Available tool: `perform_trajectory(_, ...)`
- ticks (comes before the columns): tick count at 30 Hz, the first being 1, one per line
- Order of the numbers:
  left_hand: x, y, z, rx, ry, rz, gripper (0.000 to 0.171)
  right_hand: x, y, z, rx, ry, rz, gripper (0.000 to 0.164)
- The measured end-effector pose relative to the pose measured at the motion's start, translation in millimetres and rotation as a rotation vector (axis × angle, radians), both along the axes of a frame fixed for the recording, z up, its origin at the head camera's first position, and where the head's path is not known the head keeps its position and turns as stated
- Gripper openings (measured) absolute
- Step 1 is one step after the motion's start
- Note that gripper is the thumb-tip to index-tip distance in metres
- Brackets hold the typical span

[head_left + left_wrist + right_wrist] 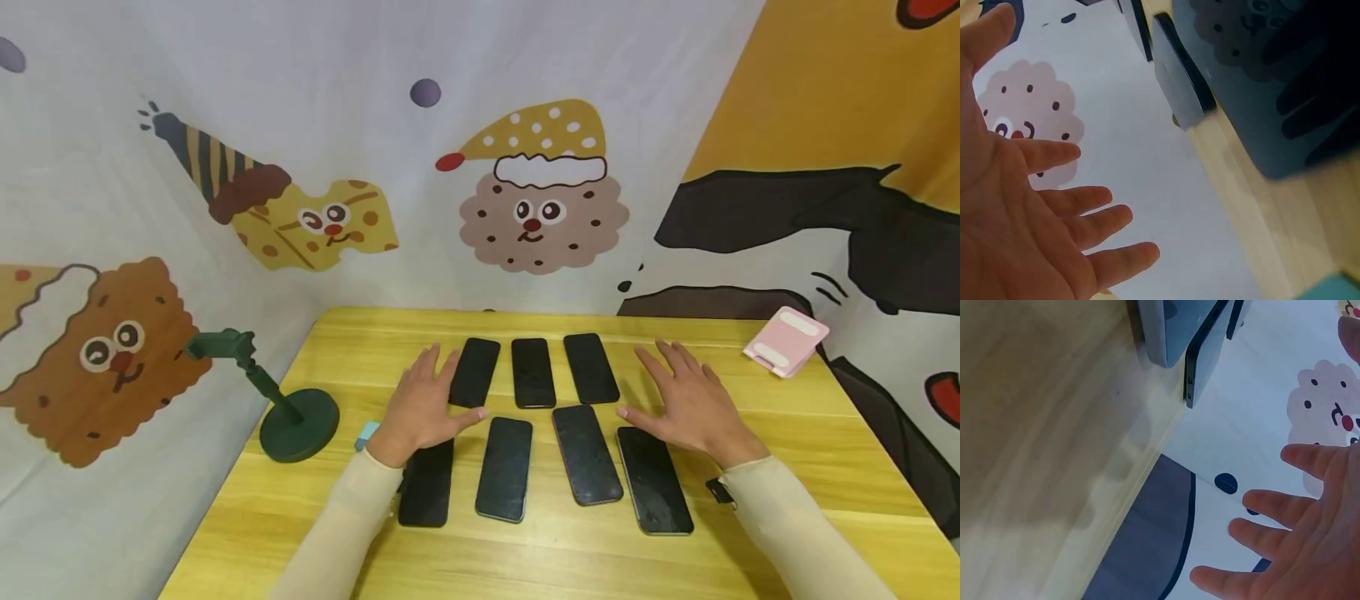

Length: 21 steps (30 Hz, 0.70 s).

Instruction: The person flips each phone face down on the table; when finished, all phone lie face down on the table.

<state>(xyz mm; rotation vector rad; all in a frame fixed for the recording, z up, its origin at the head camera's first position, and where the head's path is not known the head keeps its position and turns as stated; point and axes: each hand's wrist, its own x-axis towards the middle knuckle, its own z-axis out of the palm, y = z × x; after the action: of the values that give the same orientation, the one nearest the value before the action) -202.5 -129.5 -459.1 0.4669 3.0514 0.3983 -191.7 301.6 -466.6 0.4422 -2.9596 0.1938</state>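
Several dark-screened smartphones lie flat on the table in two rows. In the back row are a left phone [476,372], a middle phone [533,372] and a right phone [592,368]. The front row holds a phone at far left [426,487], partly covered by my left hand [424,408], then two inner phones [505,469] [587,455] and a far-right phone [655,481]. Fingers spread, my left hand hovers over the left end of the rows and holds nothing. My right hand [692,406] is likewise spread at the right end, its thumb near the far-right phone's top edge.
A dark green stand [298,425] with a jointed arm is at the table's left edge. Beside the left wrist sits a small blue object [367,435]. A pink folding stand [786,342] lies at the back right. A patterned cloth [352,100] hangs behind the table [825,467].
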Motion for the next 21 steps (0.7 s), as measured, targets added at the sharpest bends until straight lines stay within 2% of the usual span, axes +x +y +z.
perform_trajectory(4,6.5,9,0.7,0.079,0.006,-0.019,0.107,7.2,2,-0.4,-0.054,0.015,0.016,0.101)
perform_trajectory(11,20.9,33,1.6,0.248,-0.053,-0.058,0.092,20.2,5,0.2,-0.138,-0.019,0.025,0.094)
perform_trajectory(21,30.9,68,1.9,0.327,-0.071,-0.165,0.077,34.9,9,-3.9,-0.228,-0.008,0.050,0.084)
